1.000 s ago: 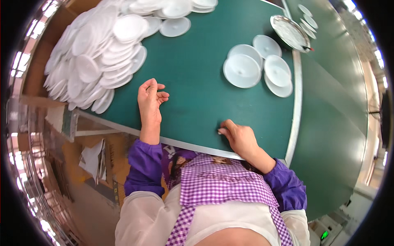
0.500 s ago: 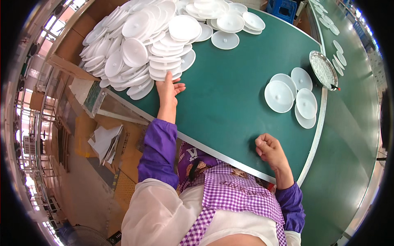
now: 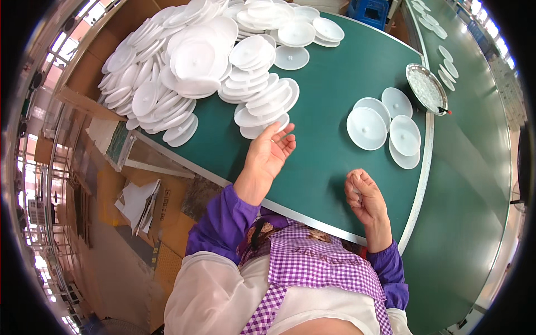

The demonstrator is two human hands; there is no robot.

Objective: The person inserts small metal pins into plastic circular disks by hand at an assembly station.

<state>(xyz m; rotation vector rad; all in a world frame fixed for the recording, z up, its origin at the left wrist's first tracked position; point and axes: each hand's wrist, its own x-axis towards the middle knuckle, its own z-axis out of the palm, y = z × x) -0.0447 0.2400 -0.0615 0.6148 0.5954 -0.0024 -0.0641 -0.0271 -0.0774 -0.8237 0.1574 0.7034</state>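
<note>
Two hands: both belong to the person in a purple-checked apron (image 3: 329,268) over purple sleeves, who reaches across the green felt-topped table (image 3: 329,117).
Left hand: the left hand (image 3: 268,153) is open, palm up and tilted, fingers loosely spread, holding nothing; its fingertips (image 3: 282,134) sit just at the near edge of the nearest white disc stack, and I cannot tell whether they touch it.
Right hand: the right hand (image 3: 363,192) is curled closed above the table near its front edge; something small and pale seems to be pinched inside it, too small to identify.
Big pile: a large heap of white round plastic discs (image 3: 190,61) covers the far left of the table, many leaning on each other, each with a small raised knob at its centre.
Nearest stack: the short fanned stack of white discs (image 3: 262,109) lies at the pile's near right end, just beyond the left hand.
Small group: four white plastic discs (image 3: 385,125) lie flat and partly overlapping to the right, well apart from the pile and beyond the right hand.
Tray: a round shiny metal dish (image 3: 427,89) sits at the table's right edge, just past the small group.
Second surface: another green belt-like surface (image 3: 474,145) runs along the right, carrying a few more white discs (image 3: 446,53) far off.
Floor: cardboard and paper sheets (image 3: 139,198) lie below the table's left edge.
</note>
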